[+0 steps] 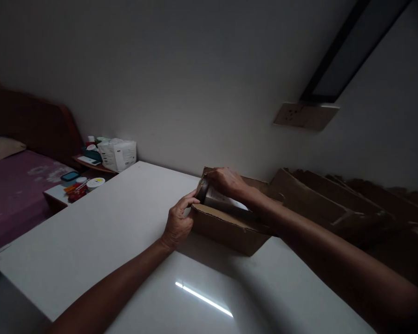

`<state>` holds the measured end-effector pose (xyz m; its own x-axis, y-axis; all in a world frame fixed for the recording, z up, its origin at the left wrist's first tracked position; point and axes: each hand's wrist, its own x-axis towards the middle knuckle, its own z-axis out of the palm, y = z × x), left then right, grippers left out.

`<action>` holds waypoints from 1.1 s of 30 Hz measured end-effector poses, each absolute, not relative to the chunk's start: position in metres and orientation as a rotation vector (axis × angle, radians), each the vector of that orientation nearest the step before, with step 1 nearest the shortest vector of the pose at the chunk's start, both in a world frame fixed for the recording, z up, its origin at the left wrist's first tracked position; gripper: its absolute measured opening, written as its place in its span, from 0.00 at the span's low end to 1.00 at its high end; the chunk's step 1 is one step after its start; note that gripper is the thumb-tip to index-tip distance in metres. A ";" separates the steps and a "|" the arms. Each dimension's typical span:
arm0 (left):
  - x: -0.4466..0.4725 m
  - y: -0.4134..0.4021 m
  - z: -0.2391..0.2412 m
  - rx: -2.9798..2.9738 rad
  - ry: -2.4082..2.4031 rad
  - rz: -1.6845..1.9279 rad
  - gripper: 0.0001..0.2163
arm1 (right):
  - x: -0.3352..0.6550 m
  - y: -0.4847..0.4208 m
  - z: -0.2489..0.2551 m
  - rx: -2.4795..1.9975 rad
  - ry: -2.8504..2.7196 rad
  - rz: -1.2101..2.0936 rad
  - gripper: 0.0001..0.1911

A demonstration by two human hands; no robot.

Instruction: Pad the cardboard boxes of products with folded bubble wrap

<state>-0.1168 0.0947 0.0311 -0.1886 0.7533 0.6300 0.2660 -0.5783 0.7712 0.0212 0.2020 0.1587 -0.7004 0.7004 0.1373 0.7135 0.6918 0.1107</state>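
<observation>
A brown cardboard box (226, 229) lies on the white table (90, 241) near the wall. My left hand (177, 222) presses against the box's left end, thumb up on its top corner, fingers curled. My right hand (226, 182) reaches over the top of the box and grips a tape roll (202, 189) held at the left end of the box. A pale strip or label (223, 200) shows on the box top under that hand.
A stack of flattened cardboard (334, 204) lies to the right along the wall. Left of the table stand a low shelf with a white bag (118, 154), jars and small items (87, 183), and a bed with a purple cover (14, 190).
</observation>
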 end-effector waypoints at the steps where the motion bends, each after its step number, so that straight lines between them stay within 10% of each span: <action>1: -0.117 0.095 0.031 1.712 1.182 1.819 0.14 | 0.020 0.204 0.157 -1.218 -2.809 -0.259 0.14; 13: -0.121 0.096 0.028 1.592 1.126 1.814 0.21 | 0.103 0.146 0.177 -1.164 -2.416 -0.306 0.13; 24: -0.128 0.105 0.007 1.476 1.164 1.552 0.28 | 0.178 0.101 0.038 -1.309 -1.764 0.550 0.35; 33: -0.061 0.083 0.018 1.504 1.040 1.525 0.27 | 0.214 0.034 0.033 -1.474 -1.719 0.338 0.19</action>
<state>-0.0609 0.0826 0.0176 -0.0362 0.9173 0.3965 0.0347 -0.3954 0.9178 0.2143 0.0343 0.0334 0.0294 0.9128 0.4074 0.6904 0.2762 -0.6686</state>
